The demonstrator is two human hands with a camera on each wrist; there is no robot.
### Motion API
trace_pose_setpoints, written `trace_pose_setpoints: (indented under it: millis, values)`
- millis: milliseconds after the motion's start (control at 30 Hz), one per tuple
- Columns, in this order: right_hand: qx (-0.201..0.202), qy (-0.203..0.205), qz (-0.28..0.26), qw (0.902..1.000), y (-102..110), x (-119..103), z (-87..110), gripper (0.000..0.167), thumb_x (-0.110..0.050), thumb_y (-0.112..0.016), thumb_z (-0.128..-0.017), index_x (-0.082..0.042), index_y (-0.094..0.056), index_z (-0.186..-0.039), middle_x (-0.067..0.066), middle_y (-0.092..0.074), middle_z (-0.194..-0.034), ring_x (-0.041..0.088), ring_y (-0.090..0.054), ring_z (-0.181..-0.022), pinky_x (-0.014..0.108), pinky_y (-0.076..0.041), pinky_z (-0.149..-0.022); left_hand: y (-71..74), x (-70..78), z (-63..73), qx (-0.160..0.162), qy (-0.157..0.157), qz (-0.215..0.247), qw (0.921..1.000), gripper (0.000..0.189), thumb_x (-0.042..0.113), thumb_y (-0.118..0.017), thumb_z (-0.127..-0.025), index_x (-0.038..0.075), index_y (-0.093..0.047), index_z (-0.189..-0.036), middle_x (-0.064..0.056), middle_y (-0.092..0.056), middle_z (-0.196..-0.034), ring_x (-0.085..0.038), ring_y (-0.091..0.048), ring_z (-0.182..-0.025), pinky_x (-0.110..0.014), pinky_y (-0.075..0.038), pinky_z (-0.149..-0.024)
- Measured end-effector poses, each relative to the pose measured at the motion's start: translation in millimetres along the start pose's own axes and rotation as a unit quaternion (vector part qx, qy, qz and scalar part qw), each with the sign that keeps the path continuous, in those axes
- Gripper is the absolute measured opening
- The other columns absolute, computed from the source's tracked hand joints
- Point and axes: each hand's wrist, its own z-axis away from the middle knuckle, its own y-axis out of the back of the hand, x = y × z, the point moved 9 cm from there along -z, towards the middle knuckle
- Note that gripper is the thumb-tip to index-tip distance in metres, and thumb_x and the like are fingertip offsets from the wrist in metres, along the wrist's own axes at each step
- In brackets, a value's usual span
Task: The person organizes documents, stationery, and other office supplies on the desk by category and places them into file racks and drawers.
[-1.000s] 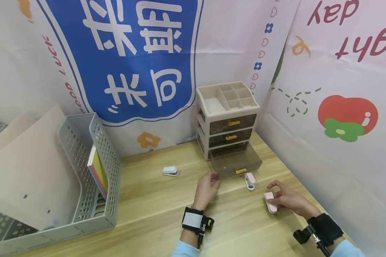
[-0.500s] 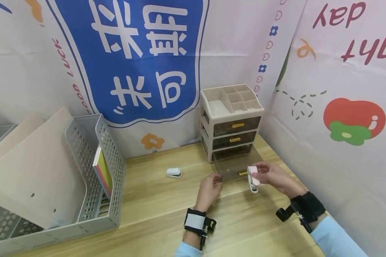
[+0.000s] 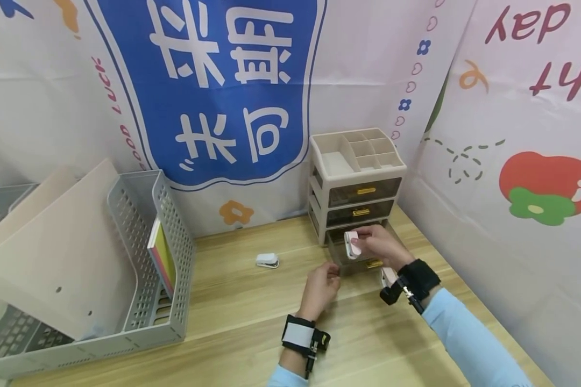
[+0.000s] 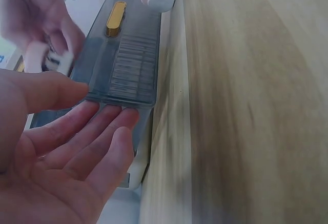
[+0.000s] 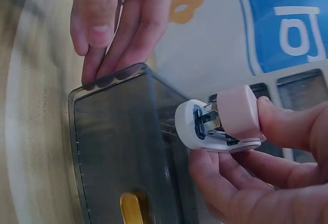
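My right hand pinches a small pink-and-white stapler between thumb and fingers, over the pulled-out bottom drawer. That drawer is smoky and see-through, with a gold handle. At its left front corner, my left hand holds the side wall, with the thumb by the rim and the fingertips against the wall. A second pink stapler rests on the table in front of the drawer, partly hidden by the right wrist. Farther left on the table lies a white stapler.
The cream drawer unit stands in the back right corner, with two shut drawers and a compartmented top. At the left is a grey perforated file rack with folders and coloured notebooks. Printed cloth covers the walls.
The right hand has lifted the pink stapler from the table at the right and carried it leftward over the open drawer. The left hand has stayed at the drawer's corner.
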Motion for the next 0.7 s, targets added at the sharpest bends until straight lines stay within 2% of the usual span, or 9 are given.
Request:
trace_pose_setpoints:
  millis: [67,167,267,533,700]
  values:
    - [-0.004,-0.004,-0.004,1.0000,-6.7,1.2,-9.0,0.051,-0.005,-0.055,-0.098,0.016,-0.039,-0.141,0.012,-0.062,-0.101,0.009,-0.057,-0.073,0.025,-0.055,-0.074,0.0,-0.1,0.3,0.000,-0.002,0.004,1.0000,0.022,-0.003,-0.065,-0.087,-0.005,-0.067,-0.109,-0.018,-0.073,-0.105,-0.026,-0.072,-0.095,-0.028,-0.059,-0.082]
    - [-0.011,-0.005,0.015,0.9998,-16.1,5.1,-19.8,0.046,-0.002,-0.055,-0.097,0.019,-0.044,-0.136,0.020,-0.062,-0.109,0.014,-0.063,-0.083,0.027,-0.058,-0.076,-0.5,-0.2,1.2,-0.004,0.001,0.004,1.0000,0.021,-0.002,-0.065,-0.088,-0.004,-0.067,-0.109,-0.018,-0.073,-0.106,-0.025,-0.072,-0.096,-0.027,-0.059,-0.082]
    - [-0.007,-0.010,0.053,0.9985,-23.0,8.9,-25.7,0.043,0.000,-0.057,-0.096,0.018,-0.047,-0.133,0.026,-0.061,-0.115,0.017,-0.063,-0.085,0.027,-0.057,-0.073,-1.1,0.5,1.7,-0.007,0.001,-0.003,1.0000,0.021,-0.001,-0.066,-0.089,-0.002,-0.068,-0.109,-0.016,-0.073,-0.107,-0.024,-0.072,-0.096,-0.027,-0.059,-0.082]
    - [-0.029,-0.015,0.124,0.9917,-40.0,13.5,-34.8,0.034,0.002,-0.058,-0.090,0.011,-0.055,-0.123,0.017,-0.063,-0.102,0.014,-0.057,-0.071,0.024,-0.050,-0.062,5.5,5.4,0.7,0.008,-0.006,-0.035,0.9993,0.021,-0.001,-0.067,-0.088,0.001,-0.070,-0.108,-0.012,-0.075,-0.103,-0.020,-0.073,-0.094,-0.025,-0.058,-0.081]
    - [-0.039,-0.025,0.147,0.9881,-42.0,18.0,-38.5,0.034,0.003,-0.059,-0.088,0.010,-0.057,-0.122,0.017,-0.065,-0.103,0.013,-0.057,-0.070,0.024,-0.050,-0.062,7.7,7.4,-0.2,0.008,-0.009,-0.042,0.9990,0.020,-0.001,-0.067,-0.088,0.001,-0.071,-0.108,-0.012,-0.076,-0.102,-0.019,-0.073,-0.093,-0.024,-0.058,-0.081]
